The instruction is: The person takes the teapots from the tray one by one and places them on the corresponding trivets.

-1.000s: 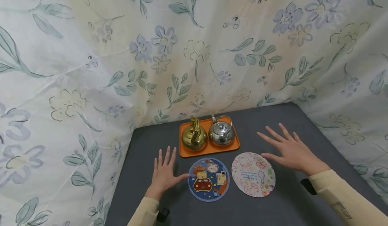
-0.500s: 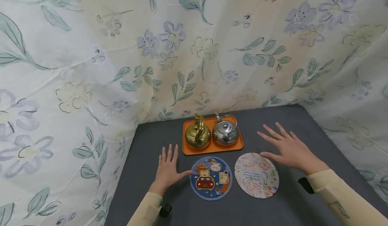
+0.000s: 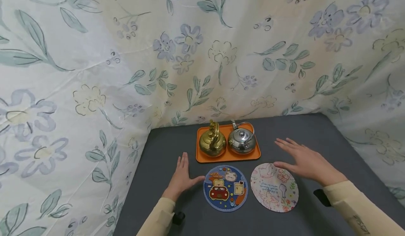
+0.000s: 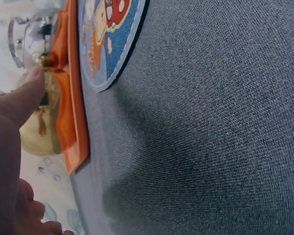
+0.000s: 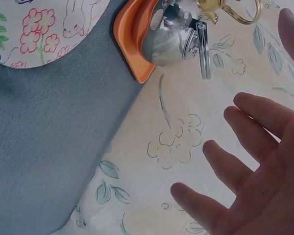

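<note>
Blue mat (image 3: 225,188): print right-way-up | gold kettle (image 3: 209,145): spout toward floral cloth (image 3: 202,88)

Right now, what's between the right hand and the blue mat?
In the head view, the white mat, then a thin strip of grey tabletop.

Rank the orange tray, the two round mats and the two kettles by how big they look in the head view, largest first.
1. Orange tray, by its whole outline
2. Blue mat and pale flowered mat: too alike to rank
3. Gold kettle and silver kettle: too alike to rank
</note>
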`<action>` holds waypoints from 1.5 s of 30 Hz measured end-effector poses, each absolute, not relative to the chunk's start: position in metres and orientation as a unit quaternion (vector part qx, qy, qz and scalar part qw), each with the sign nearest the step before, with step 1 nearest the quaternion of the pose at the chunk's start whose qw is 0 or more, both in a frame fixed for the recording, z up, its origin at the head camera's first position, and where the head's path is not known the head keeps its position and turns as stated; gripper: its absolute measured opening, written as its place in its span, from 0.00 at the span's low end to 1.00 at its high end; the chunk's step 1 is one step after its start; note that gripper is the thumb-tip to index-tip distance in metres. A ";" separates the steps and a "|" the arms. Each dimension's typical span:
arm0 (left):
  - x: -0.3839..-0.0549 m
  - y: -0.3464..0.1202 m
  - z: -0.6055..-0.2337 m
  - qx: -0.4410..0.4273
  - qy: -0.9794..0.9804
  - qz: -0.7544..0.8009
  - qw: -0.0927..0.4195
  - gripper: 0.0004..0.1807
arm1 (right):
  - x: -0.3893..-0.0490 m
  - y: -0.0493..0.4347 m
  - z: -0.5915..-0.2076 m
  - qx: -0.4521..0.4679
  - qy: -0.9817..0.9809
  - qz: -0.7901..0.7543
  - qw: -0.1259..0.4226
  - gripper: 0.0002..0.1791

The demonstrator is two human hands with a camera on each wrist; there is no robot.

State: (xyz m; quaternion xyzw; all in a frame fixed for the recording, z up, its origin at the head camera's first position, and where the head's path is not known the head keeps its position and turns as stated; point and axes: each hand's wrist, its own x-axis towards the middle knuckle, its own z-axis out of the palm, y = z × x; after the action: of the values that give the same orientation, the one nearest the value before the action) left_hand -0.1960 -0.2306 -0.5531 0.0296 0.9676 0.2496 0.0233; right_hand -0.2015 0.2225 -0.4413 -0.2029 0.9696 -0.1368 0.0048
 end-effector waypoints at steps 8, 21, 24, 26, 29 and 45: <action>-0.200 -0.232 -0.563 0.006 0.967 0.254 0.024 0.71 | -0.208 0.210 -0.438 -0.234 0.953 -0.191 -0.022 0.45; -0.210 -0.239 -0.579 -0.014 0.964 0.261 0.045 0.65 | -0.218 0.190 -0.437 -0.213 0.952 -0.216 -0.028 0.36; -0.213 -0.240 -0.582 -0.010 0.963 0.268 0.040 0.62 | -0.220 0.184 -0.435 -0.208 0.951 -0.227 -0.012 0.35; -0.216 -0.240 -0.583 -0.007 0.962 0.271 0.037 0.59 | -0.222 0.180 -0.434 -0.206 0.950 -0.234 -0.006 0.34; -0.220 -0.239 -0.586 -0.010 0.961 0.276 0.035 0.57 | -0.224 0.173 -0.433 -0.203 0.950 -0.237 -0.011 0.32; -0.243 -0.228 -0.592 0.011 0.973 0.228 0.011 0.43 | -0.243 0.152 -0.433 -0.192 0.941 -0.280 -0.008 0.28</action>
State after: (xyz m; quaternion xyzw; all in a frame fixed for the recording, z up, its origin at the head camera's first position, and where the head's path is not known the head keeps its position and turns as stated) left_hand -0.2434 -0.2282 -0.5918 0.0111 0.9735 0.2281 0.0115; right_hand -0.2426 0.1524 -0.4335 -0.1917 0.9406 -0.2800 -0.0078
